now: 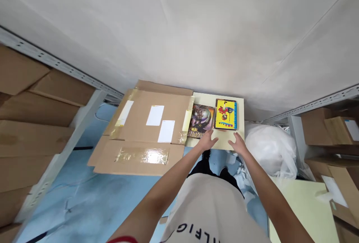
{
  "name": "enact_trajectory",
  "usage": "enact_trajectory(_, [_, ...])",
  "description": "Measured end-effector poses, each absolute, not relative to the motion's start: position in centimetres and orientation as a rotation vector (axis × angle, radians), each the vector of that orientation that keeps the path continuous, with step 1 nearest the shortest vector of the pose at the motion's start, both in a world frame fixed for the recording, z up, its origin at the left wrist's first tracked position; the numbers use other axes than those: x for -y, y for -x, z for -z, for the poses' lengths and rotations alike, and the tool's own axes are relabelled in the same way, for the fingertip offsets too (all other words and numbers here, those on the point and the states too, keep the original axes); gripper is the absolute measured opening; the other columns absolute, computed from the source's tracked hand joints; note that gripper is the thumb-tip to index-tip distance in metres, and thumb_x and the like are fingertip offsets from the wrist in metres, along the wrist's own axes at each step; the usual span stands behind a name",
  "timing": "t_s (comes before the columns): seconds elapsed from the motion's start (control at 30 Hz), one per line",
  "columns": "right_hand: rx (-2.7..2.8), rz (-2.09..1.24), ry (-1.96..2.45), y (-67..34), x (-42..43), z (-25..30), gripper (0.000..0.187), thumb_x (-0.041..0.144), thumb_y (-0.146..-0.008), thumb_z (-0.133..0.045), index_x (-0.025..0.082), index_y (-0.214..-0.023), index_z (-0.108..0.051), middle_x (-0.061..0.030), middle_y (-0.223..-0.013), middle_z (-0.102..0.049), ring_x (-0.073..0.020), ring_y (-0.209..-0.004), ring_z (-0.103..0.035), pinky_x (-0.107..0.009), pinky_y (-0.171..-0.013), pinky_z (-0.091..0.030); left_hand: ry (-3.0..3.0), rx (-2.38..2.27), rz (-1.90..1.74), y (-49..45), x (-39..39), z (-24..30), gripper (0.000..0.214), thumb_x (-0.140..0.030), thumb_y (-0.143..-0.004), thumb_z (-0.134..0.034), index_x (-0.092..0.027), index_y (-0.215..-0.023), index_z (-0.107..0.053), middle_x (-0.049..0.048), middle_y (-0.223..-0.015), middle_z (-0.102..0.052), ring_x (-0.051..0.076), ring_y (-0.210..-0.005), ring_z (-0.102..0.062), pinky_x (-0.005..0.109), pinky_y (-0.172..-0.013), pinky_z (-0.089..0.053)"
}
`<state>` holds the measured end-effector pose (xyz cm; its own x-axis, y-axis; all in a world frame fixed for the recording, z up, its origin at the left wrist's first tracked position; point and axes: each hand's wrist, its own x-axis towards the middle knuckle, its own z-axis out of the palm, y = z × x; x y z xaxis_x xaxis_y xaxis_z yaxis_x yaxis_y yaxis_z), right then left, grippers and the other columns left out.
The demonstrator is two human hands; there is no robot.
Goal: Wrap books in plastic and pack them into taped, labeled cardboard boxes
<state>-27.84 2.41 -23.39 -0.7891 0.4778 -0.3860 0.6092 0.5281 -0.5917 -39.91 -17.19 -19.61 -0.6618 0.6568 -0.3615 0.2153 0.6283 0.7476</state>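
Both of my hands reach over the near edge of a pale yellow table (224,143). My left hand (206,140) is by the lower right corner of a dark book (200,119) with a round helmet-like picture on its cover; whether it touches the book I cannot tell. Its thumb is spread from the fingers. Just below a stack of books with a yellow cover (226,115) is my right hand (238,143), thumb and fingers apart, holding nothing. The yellow-topped stack lies flat to the right of the dark book.
A flattened cardboard box (140,119) with tape and white labels covers the left side. At right sits a white plastic bag (269,149) beside another pale tabletop (305,205). Shelves of cartons (28,138) flank both sides, and a pale wall (196,29) rises behind.
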Motion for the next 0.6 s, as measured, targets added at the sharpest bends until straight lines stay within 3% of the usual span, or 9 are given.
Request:
enact_trajectory(0.17, [-2.500,1.066,-1.148,31.6,-3.3,24.0,0.085,0.050,-0.075,-0.068,0.016,-0.148,-0.042,-0.0164,-0.159,-0.037,-0.0321,-0.148,-0.033,-0.046,-0.118,-0.033,-0.696,-2.090,-0.836,43.0,13.1,21.8,0.087,-0.056,-0.086,-0.059,-0.008,-0.153,-0.030,0.0225,-0.165,-0.017,0.032,-0.154,-0.012,0.045,-0.123,-0.022])
enact_trajectory(0.27, [-2.397,0.990,-1.196,32.8,-3.2,24.0,0.090,0.050,-0.075,-0.068,0.016,-0.151,-0.038,-0.0162,-0.162,-0.030,-0.0347,-0.148,-0.032,-0.046,-0.117,-0.034,-0.701,-2.008,-0.717,43.2,11.8,22.5,0.098,-0.061,-0.083,-0.061,-0.003,-0.154,-0.026,0.0251,-0.165,0.001,0.036,-0.154,-0.006,0.045,-0.123,-0.020])
enact_trajectory(0.4, [-2.389,0.880,-1.142,33.3,-2.6,24.1,0.093,0.044,-0.071,-0.072,0.013,-0.151,-0.037,-0.0184,-0.163,-0.027,-0.0373,-0.150,-0.028,-0.047,-0.116,-0.035,-0.756,-2.054,-0.619,42.8,11.6,23.3,0.096,-0.061,-0.082,-0.062,-0.008,-0.155,-0.027,0.0218,-0.166,0.001,0.040,-0.153,-0.007,0.052,-0.122,-0.020])
enact_trajectory(0.5, [-2.431,0.869,-1.115,32.7,-2.1,24.2,0.088,0.042,-0.070,-0.073,0.016,-0.148,-0.043,-0.0163,-0.161,-0.033,-0.0380,-0.149,-0.028,-0.049,-0.116,-0.035,-0.761,-2.081,-0.670,41.9,12.1,23.8,0.102,-0.062,-0.077,-0.066,-0.007,-0.154,-0.029,0.0225,-0.166,-0.001,0.041,-0.152,-0.016,0.049,-0.121,-0.025])
enact_trajectory(0.6, [-2.459,0.942,-1.101,31.4,-1.3,24.7,0.080,0.039,-0.069,-0.072,0.018,-0.143,-0.050,-0.0146,-0.159,-0.038,-0.0380,-0.148,-0.030,-0.050,-0.117,-0.034,-0.674,-2.084,-0.853,40.3,13.1,24.3,0.103,-0.061,-0.070,-0.073,-0.006,-0.151,-0.036,0.0226,-0.165,-0.014,0.042,-0.150,-0.023,0.049,-0.120,-0.030])
